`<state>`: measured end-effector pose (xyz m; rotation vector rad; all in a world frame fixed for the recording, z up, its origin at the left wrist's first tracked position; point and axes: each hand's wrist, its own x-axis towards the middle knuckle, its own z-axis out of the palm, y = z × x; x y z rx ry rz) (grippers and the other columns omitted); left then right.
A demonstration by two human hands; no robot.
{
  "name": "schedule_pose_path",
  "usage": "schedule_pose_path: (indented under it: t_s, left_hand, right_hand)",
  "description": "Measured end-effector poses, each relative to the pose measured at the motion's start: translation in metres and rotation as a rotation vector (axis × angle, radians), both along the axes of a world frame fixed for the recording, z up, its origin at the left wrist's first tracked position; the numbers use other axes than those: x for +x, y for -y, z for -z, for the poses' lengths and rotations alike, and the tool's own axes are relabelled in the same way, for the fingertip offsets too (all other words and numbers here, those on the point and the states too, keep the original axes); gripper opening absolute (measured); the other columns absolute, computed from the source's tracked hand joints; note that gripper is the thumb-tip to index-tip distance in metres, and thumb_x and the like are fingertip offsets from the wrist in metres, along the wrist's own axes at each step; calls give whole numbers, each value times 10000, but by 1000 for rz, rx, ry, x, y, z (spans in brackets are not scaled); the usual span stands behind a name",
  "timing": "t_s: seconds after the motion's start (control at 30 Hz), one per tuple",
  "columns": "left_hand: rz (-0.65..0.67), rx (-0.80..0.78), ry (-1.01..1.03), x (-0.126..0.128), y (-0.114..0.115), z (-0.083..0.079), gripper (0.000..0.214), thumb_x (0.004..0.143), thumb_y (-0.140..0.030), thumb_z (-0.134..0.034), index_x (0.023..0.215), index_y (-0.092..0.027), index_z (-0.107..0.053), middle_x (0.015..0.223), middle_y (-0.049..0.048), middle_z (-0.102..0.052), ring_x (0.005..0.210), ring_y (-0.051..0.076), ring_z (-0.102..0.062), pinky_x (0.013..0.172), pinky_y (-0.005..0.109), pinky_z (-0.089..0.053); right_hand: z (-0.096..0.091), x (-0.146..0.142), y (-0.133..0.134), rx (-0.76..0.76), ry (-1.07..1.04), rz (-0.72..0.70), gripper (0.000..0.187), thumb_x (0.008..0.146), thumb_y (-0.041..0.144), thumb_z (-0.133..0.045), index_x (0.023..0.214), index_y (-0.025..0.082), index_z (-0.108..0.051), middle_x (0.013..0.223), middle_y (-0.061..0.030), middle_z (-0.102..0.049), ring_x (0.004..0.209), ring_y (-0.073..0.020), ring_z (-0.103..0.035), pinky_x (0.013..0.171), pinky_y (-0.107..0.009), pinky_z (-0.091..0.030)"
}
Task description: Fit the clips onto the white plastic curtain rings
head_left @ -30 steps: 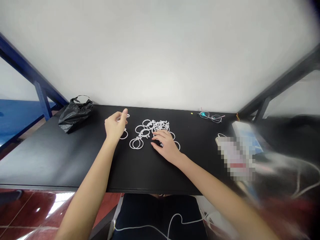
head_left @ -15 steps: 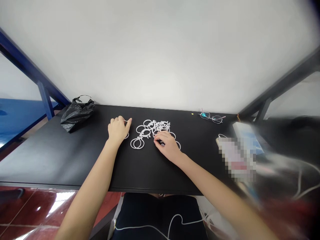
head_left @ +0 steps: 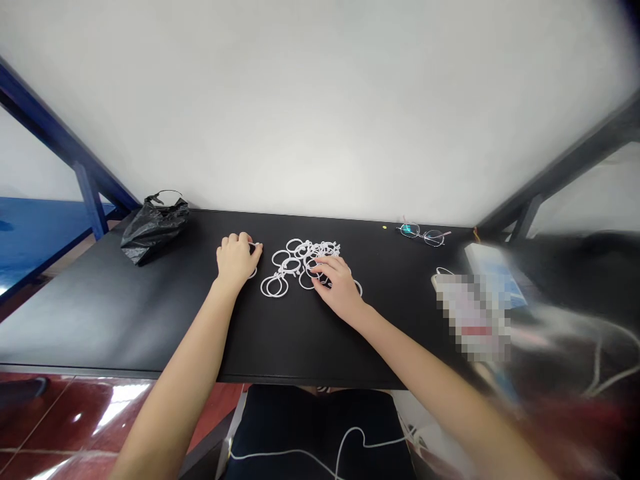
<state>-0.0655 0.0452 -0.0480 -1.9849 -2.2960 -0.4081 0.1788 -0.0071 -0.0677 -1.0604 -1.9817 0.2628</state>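
Note:
White plastic curtain rings (head_left: 275, 287) with small eyelets lie in a loose heap on the black table (head_left: 300, 333). On the heap's right side rests my right hand (head_left: 341, 287), its thumb and fingers parted. One ring (head_left: 309, 279) lies just at its fingertips, and others are partly covered by the palm. To the left of the heap, my left hand (head_left: 235, 260) is curled palm down over at least one white ring, whose edges stick out by the thumb. How many rings it covers is hidden.
A crumpled black plastic bag (head_left: 155, 230) sits at the back left. Eyeglasses (head_left: 423, 233) lie near the wall at the back right. A blurred-out phone-like object (head_left: 473, 313) and a white-and-blue box (head_left: 495, 273) are at the right. A white cable (head_left: 363, 437) crosses my lap.
My right hand has shifted slightly right and its fingers have opened. A ring now lies on the table beside its fingertips. My left hand has barely moved.

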Motion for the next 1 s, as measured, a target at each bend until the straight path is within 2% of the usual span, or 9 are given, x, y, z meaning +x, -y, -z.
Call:
schedule_pose_path:
  t_s: [0.17,0.3,0.4,0.47,0.53,0.63,0.73,0.87,1.0]
  left_hand:
    - [2,29,0,-1,0,3,341,893,-419,-486,1045,-151,-632,1074,183,-603,1058,365,-541,831,437,-461]
    - [11,53,30,-3,-1,5,320,881,-409,-514,1034,-153,-631,1069,185,-595,1061,375,-535,835,453,-455]
    - [25,190,90,-1,-1,1,317,884,-392,-521,1078,-158,-610,1118,184,-580,1085,373,-524,877,474,-433]
    - [75,303,174,5,0,-3,305,896,-385,-513,1095,-167,-594,1138,163,-578,1079,344,-532,909,466,-423]
    - [193,342,291,15,3,-7,278,909,-392,-507,1064,-177,-589,1103,127,-595,1042,294,-552,936,434,-425]
    - [438,257,464,36,10,-6,262,925,-411,-502,1037,-190,-587,1082,96,-613,1045,241,-560,969,376,-432]
    - [587,156,559,54,16,3,283,933,-414,-500,1088,-193,-587,1152,96,-616,1110,238,-541,1015,382,-409]
    - [611,82,655,63,18,13,288,944,-408,-481,1097,-199,-607,1145,88,-636,1105,233,-553,1012,391,-414]
    - [576,52,793,64,16,14,297,935,-426,-490,1072,-200,-625,1131,83,-649,1090,226,-588,989,381,-440]
  right_hand:
    - [-1,0,1,-42,-1,-23,159,814,67,-618,856,213,-667,968,-54,-711,975,-244,-610,900,-446,-510]
    - [-4,0,2,-57,2,-18,165,818,61,-611,857,210,-669,972,-55,-710,965,-241,-608,900,-440,-508]
    - [-5,0,1,-74,4,-10,174,821,60,-602,859,215,-673,976,-54,-706,964,-241,-608,902,-437,-509]
    - [-6,0,1,-77,4,-4,181,823,58,-592,857,216,-675,981,-54,-704,966,-240,-609,903,-435,-511]
    - [-5,0,0,-67,-2,-7,190,823,52,-581,855,213,-675,982,-58,-704,964,-239,-610,894,-429,-516]
    - [-4,0,-2,-36,-20,-22,211,819,36,-557,854,207,-675,966,-64,-706,947,-236,-616,872,-416,-528]
    - [-3,0,-5,-21,-63,-10,232,823,33,-530,846,211,-676,951,-61,-707,932,-228,-637,869,-407,-536]
    - [-4,1,-7,-59,-139,12,226,833,58,-511,843,210,-677,957,-61,-706,906,-206,-667,799,-352,-564]
    - [-5,1,-7,-70,-223,19,200,831,72,-517,826,197,-674,948,-65,-704,803,-172,-674,690,-291,-571]
